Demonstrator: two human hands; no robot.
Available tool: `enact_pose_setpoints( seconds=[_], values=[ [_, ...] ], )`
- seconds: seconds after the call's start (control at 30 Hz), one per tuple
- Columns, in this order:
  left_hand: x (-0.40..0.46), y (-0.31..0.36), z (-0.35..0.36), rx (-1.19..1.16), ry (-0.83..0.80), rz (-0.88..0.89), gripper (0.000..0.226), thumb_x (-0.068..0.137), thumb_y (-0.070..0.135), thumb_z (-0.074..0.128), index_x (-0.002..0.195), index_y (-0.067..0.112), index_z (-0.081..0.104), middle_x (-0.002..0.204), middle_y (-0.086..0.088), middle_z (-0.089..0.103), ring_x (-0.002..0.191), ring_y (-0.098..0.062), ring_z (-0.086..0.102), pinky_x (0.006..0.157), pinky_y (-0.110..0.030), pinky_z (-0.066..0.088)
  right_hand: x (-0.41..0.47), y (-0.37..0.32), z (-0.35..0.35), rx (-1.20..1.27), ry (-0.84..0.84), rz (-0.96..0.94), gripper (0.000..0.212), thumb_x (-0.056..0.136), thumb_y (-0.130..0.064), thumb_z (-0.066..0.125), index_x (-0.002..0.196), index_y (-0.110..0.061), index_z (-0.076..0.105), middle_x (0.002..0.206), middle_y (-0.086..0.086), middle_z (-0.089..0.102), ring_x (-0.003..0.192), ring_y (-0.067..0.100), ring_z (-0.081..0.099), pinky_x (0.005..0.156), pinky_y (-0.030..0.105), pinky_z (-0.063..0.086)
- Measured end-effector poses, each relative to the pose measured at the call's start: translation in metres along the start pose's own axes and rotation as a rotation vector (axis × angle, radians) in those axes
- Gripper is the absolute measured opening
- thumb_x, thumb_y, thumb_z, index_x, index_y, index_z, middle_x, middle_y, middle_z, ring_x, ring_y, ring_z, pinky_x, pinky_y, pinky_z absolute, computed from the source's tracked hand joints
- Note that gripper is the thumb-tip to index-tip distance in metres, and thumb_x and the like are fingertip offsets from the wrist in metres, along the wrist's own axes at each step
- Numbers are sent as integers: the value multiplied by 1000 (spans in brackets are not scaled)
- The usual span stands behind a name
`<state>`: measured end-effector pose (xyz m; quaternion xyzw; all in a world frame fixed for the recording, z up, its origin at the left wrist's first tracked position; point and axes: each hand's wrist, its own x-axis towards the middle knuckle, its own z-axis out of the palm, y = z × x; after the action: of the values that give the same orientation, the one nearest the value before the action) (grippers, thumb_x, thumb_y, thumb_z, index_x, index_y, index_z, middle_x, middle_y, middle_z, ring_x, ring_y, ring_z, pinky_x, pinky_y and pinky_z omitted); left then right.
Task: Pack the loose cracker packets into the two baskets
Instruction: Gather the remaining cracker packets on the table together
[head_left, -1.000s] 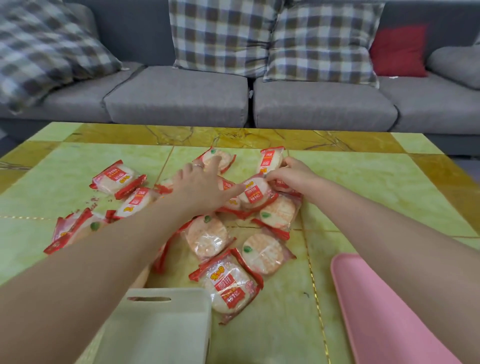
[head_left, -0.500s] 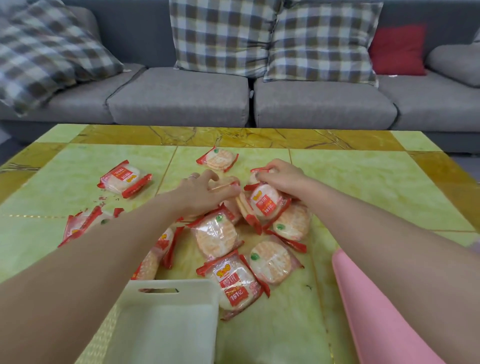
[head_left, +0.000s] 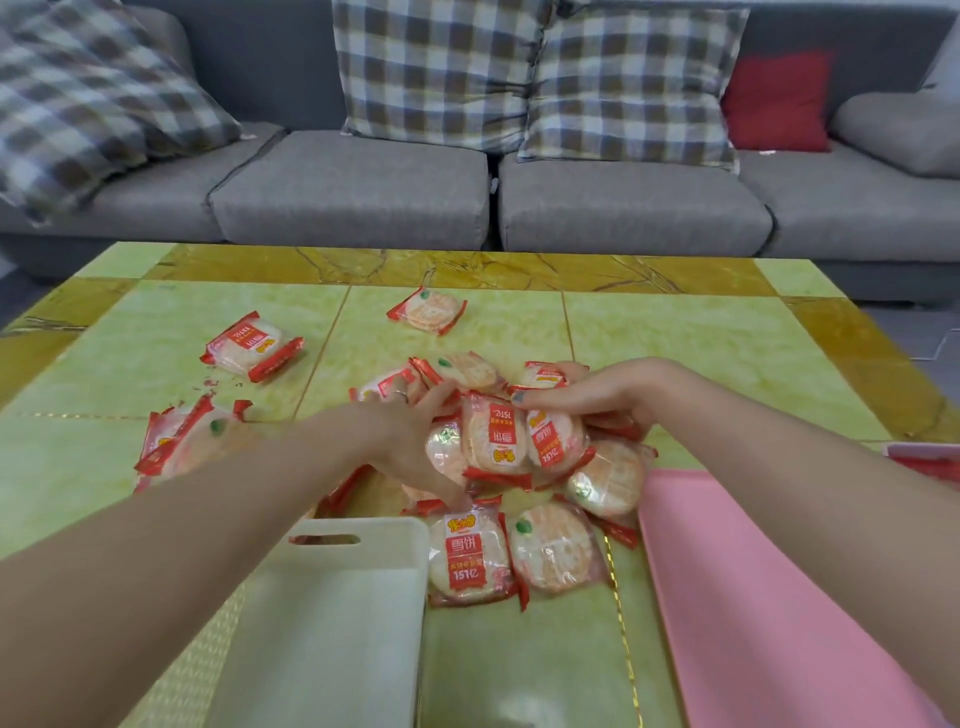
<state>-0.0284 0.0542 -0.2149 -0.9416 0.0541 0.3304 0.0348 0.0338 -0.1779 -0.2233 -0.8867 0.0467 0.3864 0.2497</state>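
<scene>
Currently both hands clasp one bunch of cracker packets at frame centre: left hand curled round its near side, right hand round the far side. Judgement: squeeze evenly, lift together, lower into the white basket at lower centre; pink basket at lower right. Stray packets remain on the counter.

On the green and yellow marble-patterned table, a heap of red-edged clear cracker packets lies at the middle, between both hands. The white plastic basket stands before it on the left, the pink plastic basket on the right. The grey fabric sofa stands behind the table.
</scene>
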Motion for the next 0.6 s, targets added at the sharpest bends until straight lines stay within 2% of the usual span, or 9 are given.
enact_pose_setpoints(
  seconds=[0.07, 0.1, 0.17, 0.27, 0.33, 0.37, 0.47, 0.5, 0.6],
  values=[
    [-1, 12, 9, 41, 79, -6, 151, 51, 83, 77, 147, 47, -33, 167, -19, -8, 151, -49, 9, 115, -60, 29, 6, -1, 10, 61, -30, 0, 145, 38, -91, 75, 157, -38, 13, 160, -1, 35, 135, 29, 50, 108, 48, 46],
    [0, 17, 12, 68, 134, -6, 152, 51, 82, 78, 147, 47, -33, 167, -21, -2, 148, -50, 18, 112, -58, 35, 6, -3, 15, 93, -27, -6, 145, 37, -91, 75, 156, -39, 12, 160, -1, 34, 136, 29, 49, 109, 49, 46],
    [1, 21, 14, 93, 240, 13, 149, 53, 79, 79, 149, 47, -30, 164, -24, 10, 142, -48, 32, 109, -54, 40, 4, -7, 24, 133, -23, -42, 135, 48, -88, 73, 158, -36, 12, 161, 0, 31, 138, 29, 45, 110, 47, 45],
    [5, 22, 15, 57, 349, 59, 123, 73, 57, 78, 154, 48, -13, 157, -20, 27, 135, -44, 40, 106, -49, 44, 0, -10, 35, 149, -75, -96, 140, 46, -90, 69, 159, -32, 11, 163, -1, 29, 142, 27, 42, 112, 45, 43],
    [5, 27, 17, 40, 417, 71, 101, 82, 32, 70, 156, 46, 2, 150, -17, 36, 130, -40, 43, 101, -45, 47, -1, -9, 40, 214, -79, -125, 139, 43, -90, 71, 157, -31, 20, 159, 0, 40, 136, 27, 50, 107, 44, 49],
    [5, 30, 17, 32, 444, 77, 92, 83, 25, 67, 156, 42, 12, 147, -15, 38, 128, -39, 44, 99, -43, 47, -3, -7, 42, 256, -80, -134, 128, 47, -88, 73, 153, -29, 31, 152, 3, 50, 129, 28, 58, 104, 46, 52],
    [4, 33, 17, -1, 515, 99, 76, 82, 19, 65, 149, 36, 32, 136, -11, 46, 123, -35, 46, 91, -40, 48, -17, -3, 43, 355, -54, -211, 57, 86, -63, 62, 127, -23, 63, 115, 7, 75, 107, 26, 72, 97, 44, 57],
    [4, 33, 15, -16, 532, 107, 74, 83, 20, 65, 147, 37, 34, 134, -9, 48, 122, -34, 47, 89, -40, 48, -21, -2, 44, 399, -48, -219, 47, 93, -57, 56, 122, -22, 67, 107, 5, 77, 100, 23, 73, 90, 39, 57],
    [2, 34, 12, -69, 577, 146, 64, 84, 24, 63, 142, 39, 40, 131, -6, 50, 117, -32, 51, 81, -39, 46, -35, 1, 47, 526, -60, -226, 43, 96, -59, 53, 112, -23, 72, 100, 2, 78, 89, 18, 73, 81, 32, 55]
  ],
)
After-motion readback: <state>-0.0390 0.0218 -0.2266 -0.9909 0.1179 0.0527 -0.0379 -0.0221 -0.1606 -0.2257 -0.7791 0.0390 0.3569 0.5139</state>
